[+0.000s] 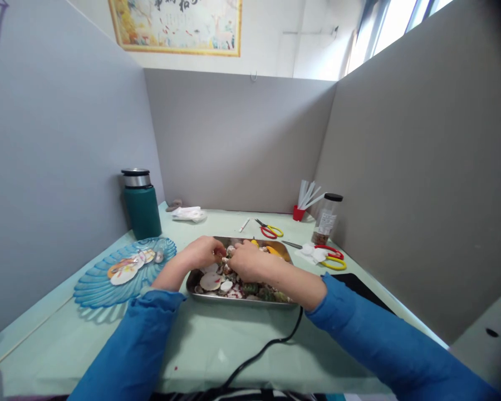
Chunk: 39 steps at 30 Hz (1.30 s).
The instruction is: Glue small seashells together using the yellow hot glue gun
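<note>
Left hand (205, 252) and right hand (249, 262) reach among seashells (211, 281) in a metal tray (242, 301); whether either clasps a shell, I cannot tell.

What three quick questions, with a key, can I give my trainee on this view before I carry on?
1. Multiple choice: the left hand and right hand reach into a metal tray holding: A) coins; B) shells; C) buttons.

2. True or false: the green flask stands to the left of the clear jar.

3. Fill in: the clear jar's lid is ____ in colour.

Key: 1. B; 2. true; 3. black.
</note>
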### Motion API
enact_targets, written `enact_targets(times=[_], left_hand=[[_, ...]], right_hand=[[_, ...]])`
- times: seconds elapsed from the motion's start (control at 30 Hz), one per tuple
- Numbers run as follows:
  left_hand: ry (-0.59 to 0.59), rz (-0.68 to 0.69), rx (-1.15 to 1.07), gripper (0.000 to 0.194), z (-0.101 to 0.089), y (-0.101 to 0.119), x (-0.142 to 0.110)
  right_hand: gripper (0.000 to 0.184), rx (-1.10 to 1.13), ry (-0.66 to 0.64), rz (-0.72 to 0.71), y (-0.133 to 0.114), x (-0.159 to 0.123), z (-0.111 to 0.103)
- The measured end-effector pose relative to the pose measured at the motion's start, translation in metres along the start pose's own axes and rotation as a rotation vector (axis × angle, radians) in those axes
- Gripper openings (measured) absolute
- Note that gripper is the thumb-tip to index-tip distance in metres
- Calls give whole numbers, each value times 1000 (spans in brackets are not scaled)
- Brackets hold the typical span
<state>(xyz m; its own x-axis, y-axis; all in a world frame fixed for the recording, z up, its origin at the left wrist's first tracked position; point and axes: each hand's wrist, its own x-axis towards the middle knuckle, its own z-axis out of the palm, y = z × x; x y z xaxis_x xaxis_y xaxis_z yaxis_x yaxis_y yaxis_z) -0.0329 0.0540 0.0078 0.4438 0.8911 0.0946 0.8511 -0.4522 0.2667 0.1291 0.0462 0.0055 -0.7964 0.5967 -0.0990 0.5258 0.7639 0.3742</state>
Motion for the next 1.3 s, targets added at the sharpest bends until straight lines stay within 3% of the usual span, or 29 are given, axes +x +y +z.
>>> enact_targets(times=[0.23, 0.3, 0.37, 0.53, 0.67, 0.93, 1.13, 1.3], left_hand=[[15, -26, 98, 30, 3, 0, 1], [25, -60, 134, 30, 5, 0, 1], [24, -86, 176, 31, 8, 2, 1], [31, -32, 276, 26, 18, 14, 4], [15, -35, 356, 23, 19, 25, 3], [-44, -37, 417, 19, 16, 37, -4], [39, -48, 368, 18, 14, 30, -3], [71, -59, 59, 19, 6, 23, -1]], right_hand=[[11, 16, -26, -23, 5, 9, -2], [19, 67, 25, 1, 17, 4, -6], [21, 238, 166, 68, 28, -5, -10], [14, 504, 323, 99, 36, -31, -12], [14, 615, 371, 179, 31, -41, -8], [19, 632, 384, 215, 33, -40, 5], [15, 634, 426, 226, 34, -43, 12], [14, 662, 425, 187, 31, -44, 13]])
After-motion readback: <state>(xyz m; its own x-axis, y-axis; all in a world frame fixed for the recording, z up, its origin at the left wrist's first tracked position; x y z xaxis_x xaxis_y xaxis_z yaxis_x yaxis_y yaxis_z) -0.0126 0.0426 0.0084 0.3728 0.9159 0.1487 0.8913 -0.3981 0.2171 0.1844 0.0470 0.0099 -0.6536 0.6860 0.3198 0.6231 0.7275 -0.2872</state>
